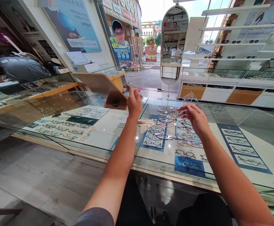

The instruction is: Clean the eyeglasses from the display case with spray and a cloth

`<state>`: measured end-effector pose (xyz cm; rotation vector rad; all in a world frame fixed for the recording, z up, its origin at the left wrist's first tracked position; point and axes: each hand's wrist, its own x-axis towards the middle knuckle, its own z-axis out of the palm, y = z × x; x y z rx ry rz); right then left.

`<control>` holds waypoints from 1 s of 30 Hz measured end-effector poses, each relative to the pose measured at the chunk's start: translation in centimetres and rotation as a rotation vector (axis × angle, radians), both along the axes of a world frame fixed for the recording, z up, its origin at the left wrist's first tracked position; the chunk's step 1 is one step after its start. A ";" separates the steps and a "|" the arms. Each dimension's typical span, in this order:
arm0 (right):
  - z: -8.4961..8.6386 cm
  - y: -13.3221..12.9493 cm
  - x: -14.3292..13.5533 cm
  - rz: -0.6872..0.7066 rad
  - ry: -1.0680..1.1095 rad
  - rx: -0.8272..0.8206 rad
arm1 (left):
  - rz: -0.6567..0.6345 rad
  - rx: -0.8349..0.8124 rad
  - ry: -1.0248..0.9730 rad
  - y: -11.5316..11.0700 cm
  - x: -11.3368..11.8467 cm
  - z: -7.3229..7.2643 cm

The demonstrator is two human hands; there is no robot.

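My right hand [193, 114] holds a pair of thin-framed glasses [190, 98] above the glass display case [137, 153], with thumb and fingers pinched on the frame. To its left, my left hand [135, 99] is raised with curled fingers beside the brown tabletop mirror [99, 88]; what it holds, if anything, is too small to make out. A beige cloth [145, 125] lies on the glass below my left hand. Under the glass are rows of glasses, among them a dark pair [185, 153] near a blue card [189, 166].
A tall oval mirror [174, 44] stands beyond the case. Shelves [231, 59] with sunglasses are at the right. At the far left a person in a dark shirt [21, 67] bends over another counter. A white box [87, 67] sits behind the brown mirror.
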<state>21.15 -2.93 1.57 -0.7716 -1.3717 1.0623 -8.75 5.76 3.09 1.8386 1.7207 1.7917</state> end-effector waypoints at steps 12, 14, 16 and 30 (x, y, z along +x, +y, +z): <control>0.9 -0.5 -0.1 0.043 0.088 -0.028 | -0.389 -0.634 0.667 -2.8 -7.4 -6.1; 0.8 -0.4 -0.1 0.057 0.107 -0.023 | -0.376 -0.589 0.639 -2.7 -7.9 -6.6; 0.8 -0.4 -0.1 0.067 0.124 -0.024 | -0.415 -0.571 0.598 -2.5 -8.5 -6.9; 0.6 -0.2 0.0 0.074 0.104 -0.031 | -0.479 -0.659 0.136 -2.3 -11.8 -7.2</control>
